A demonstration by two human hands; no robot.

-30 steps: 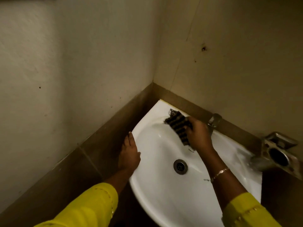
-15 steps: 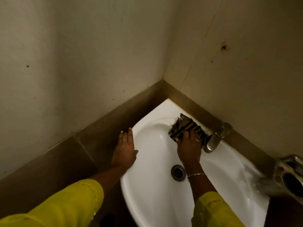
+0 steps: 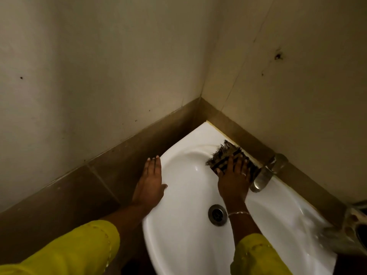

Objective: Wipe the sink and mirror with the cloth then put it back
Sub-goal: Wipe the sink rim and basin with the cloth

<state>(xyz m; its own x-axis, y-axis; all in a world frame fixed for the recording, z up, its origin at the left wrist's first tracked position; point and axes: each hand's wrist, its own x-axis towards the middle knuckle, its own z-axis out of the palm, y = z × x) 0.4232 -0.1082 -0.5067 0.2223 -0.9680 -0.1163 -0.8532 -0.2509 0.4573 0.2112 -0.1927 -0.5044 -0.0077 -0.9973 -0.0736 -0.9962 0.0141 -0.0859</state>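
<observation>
Right hand (image 3: 233,178) is flat, fingers straight and spread, pressing the cloth (image 3: 222,155) onto the sink's (image 3: 178,235) far rim, just left of the chrome tap (image 3: 262,178); left hand (image 3: 151,181) lies palm down, fingers straight, on the left rim, gripping nothing; cloth's dark, striped, frayed; sink's glossy white, rounded, round metal drain (image 3: 217,214); beige corner walls, brown tile band (image 3: 79,191).

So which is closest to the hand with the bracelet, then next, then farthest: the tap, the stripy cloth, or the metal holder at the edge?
1. Cloth: right under the fingers of the right hand, at the back rim of the sink.
2. Tap: just beside that hand, on its right.
3. Metal holder: far off at the picture's right edge, blurred.
</observation>
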